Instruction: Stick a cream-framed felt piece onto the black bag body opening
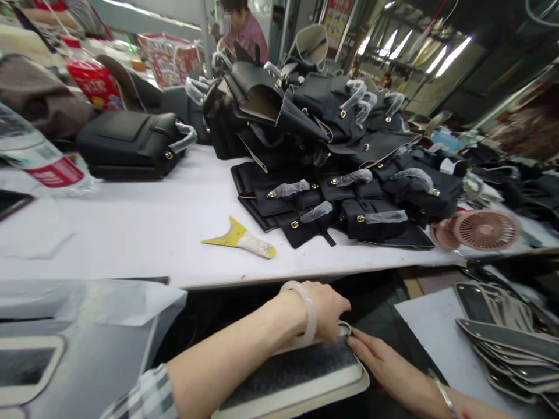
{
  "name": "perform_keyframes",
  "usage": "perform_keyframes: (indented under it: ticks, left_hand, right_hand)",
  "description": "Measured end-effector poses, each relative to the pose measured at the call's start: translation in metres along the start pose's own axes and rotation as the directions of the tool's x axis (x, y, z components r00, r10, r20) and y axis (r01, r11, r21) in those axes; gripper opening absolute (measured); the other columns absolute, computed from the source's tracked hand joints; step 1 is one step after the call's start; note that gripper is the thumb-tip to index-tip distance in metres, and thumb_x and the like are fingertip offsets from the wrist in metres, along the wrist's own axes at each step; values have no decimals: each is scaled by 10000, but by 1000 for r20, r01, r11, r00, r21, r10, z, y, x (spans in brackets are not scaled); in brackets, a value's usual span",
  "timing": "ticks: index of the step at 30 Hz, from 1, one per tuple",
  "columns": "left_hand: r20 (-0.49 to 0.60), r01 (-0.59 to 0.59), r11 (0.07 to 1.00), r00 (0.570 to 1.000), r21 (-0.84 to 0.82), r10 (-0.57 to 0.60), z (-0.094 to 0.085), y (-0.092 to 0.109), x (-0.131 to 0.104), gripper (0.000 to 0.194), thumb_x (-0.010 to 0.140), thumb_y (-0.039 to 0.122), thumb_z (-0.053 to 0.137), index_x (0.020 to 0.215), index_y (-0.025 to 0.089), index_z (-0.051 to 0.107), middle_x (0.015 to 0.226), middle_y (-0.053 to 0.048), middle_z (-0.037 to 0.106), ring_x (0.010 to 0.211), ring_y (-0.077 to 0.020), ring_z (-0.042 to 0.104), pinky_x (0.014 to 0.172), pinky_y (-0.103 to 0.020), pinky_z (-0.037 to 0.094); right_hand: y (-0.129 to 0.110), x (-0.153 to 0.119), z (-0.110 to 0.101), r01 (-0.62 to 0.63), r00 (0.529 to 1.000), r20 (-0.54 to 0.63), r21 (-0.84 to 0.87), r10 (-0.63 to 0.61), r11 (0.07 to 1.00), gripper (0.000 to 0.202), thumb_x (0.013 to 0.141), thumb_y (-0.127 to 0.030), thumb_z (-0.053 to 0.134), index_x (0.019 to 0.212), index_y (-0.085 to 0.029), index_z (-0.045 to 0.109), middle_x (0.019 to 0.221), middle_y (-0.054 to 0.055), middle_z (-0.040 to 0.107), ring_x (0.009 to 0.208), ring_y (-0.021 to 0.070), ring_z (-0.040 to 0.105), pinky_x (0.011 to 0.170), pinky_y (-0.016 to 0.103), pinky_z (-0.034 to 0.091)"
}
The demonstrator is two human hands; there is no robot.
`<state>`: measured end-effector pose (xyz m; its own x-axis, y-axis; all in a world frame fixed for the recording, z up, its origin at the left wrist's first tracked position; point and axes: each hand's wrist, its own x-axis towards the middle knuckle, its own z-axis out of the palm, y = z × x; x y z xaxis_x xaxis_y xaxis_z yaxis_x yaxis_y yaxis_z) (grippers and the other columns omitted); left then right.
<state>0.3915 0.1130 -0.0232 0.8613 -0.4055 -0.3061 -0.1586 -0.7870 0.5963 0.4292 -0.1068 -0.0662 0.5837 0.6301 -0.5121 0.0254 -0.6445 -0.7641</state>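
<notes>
Below the table's front edge, a black leather panel with a pale raw edge lies low in front of me. My left hand, a pale bangle at its wrist, reaches across the panel with its fingers curled at the far right corner. Close beside it, my right hand pinches the same corner edge between thumb and fingers. The fingertips of both hands are partly hidden. On the white table lies a yellow forked tool with a white-wrapped handle.
Black leather bags with wrapped handles pile up across the table. A single black bag and a water bottle stand left. A pink fan sits right, above stacked leather strips. A person is behind.
</notes>
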Motion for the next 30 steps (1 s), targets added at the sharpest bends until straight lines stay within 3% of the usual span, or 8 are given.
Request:
perform_keyframes:
  ticks: [3, 5, 7, 9, 12, 16, 22, 30]
  left_hand:
    - [-208, 111, 988, 969, -104, -131, 1, -12, -45, 459, 895, 256, 522, 1344, 172, 568, 1290, -127, 653, 1170, -301, 619, 1001, -432, 494]
    - [-377, 151, 945, 889, -292, -258, 12, -19, -81, 416, 914, 266, 526, 1318, 189, 589, 1285, -90, 658, 1165, -261, 611, 1030, -391, 464]
    - [-486, 132, 843, 766, -522, -420, 33, -25, -117, 375, 920, 296, 548, 1279, 216, 616, 1263, -57, 663, 1124, -227, 613, 1005, -343, 466]
    - [-468, 101, 689, 663, -718, -585, 60, -29, -149, 392, 935, 365, 543, 1296, 223, 600, 1224, -53, 660, 1045, -206, 618, 905, -299, 497]
    - [-341, 114, 497, 597, -860, -726, 101, -31, -182, 500, 922, 467, 561, 1333, 182, 568, 1013, -57, 664, 847, -176, 598, 721, -260, 485]
    - [-161, 120, 302, 633, -946, -757, 134, -31, -199, 591, 837, 520, 668, 1298, 159, 588, 918, -41, 643, 798, -163, 574, 637, -235, 465]
    - [-16, 33, 55, 712, -998, -702, 140, -32, -198, 655, 787, 485, 753, 1327, 177, 547, 971, -55, 679, 844, -195, 633, 618, -242, 527]
    - [82, 145, 36, 729, -989, -680, 155, -42, -197, 653, 815, 621, 668, 1392, 356, 518, 1263, -15, 650, 1034, -314, 645, 659, -338, 601]
  right_hand:
    - [-2, -1, -2, 69, 992, 106, -6, -68, 998, 503, 939, -594, 483, 1179, -212, 705, 1061, 76, 702, 1051, 273, 625, 1013, 394, 464]
    - [3, -1, -4, 85, 990, 117, -7, -84, 996, 525, 931, -615, 487, 1214, -222, 689, 1174, 79, 674, 1157, 280, 579, 1105, 400, 375]
    - [10, 0, -6, 33, 991, 129, 12, -34, 999, 565, 895, -658, 511, 1217, -230, 690, 1100, 81, 697, 1063, 289, 621, 988, 397, 484]
    - [18, 2, -10, -43, 988, 151, 58, 34, 997, 580, 825, -684, 586, 1168, -236, 719, 878, 74, 713, 819, 278, 656, 707, 355, 562]
    - [25, 9, -18, -106, 974, 211, 131, 77, 986, 484, 777, -621, 688, 1089, -258, 755, 645, 49, 640, 573, 203, 572, 498, 275, 456]
    - [23, 23, -29, -139, 905, 413, 66, 100, 988, 475, 776, -586, 728, 1107, -245, 747, 721, 68, 659, 564, 154, 532, 498, 234, 396]
    - [23, 31, -33, -193, 864, 492, 119, 111, 974, 560, 833, -620, 673, 1199, -197, 692, 647, 45, 620, 496, 103, 508, 479, 182, 326]
    - [11, 25, -27, -111, 854, 519, 100, 43, 989, 614, 903, -619, 569, 1406, -267, 532, 801, 23, 650, 530, 87, 439, 487, 169, 375]
